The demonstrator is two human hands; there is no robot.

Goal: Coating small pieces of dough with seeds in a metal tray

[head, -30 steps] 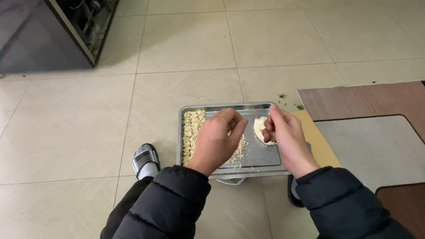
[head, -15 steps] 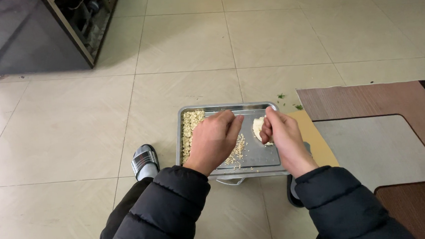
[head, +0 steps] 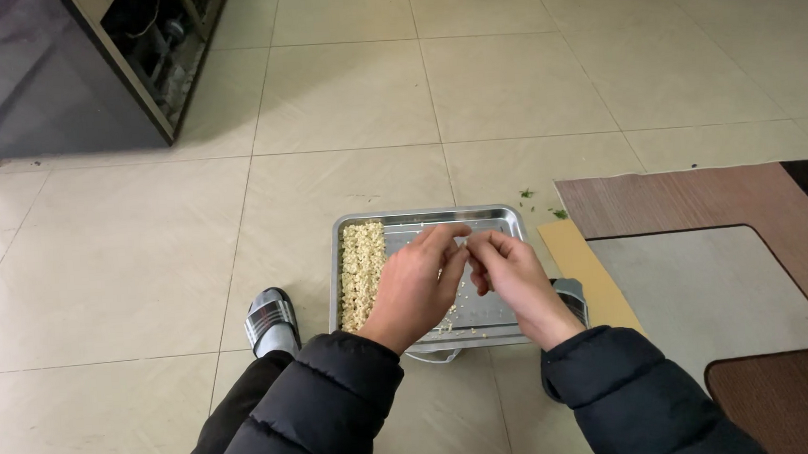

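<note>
A rectangular metal tray point(head: 422, 220) sits just in front of my knees, above the tiled floor. A dense band of small pale yellowish pieces point(head: 363, 272) fills its left side, and a few loose bits lie in the middle. My left hand point(head: 416, 288) and my right hand point(head: 513, 274) meet over the tray's centre. Their fingertips are pinched together on a small pale piece, which the fingers mostly hide. Both arms are in black puffy sleeves.
Grey slippers show at either side of the tray, left point(head: 271, 322) and right point(head: 572, 293). A yellow board point(head: 589, 276) and brown and grey mats point(head: 705, 198) lie to the right. A dark cabinet point(head: 81, 79) stands at the upper left. Green scraps point(head: 525, 193) dot the floor.
My hands have come together: the right hand, which held a whitish lump apart from the left, now touches the left hand's fingertips, and the lump is hidden.
</note>
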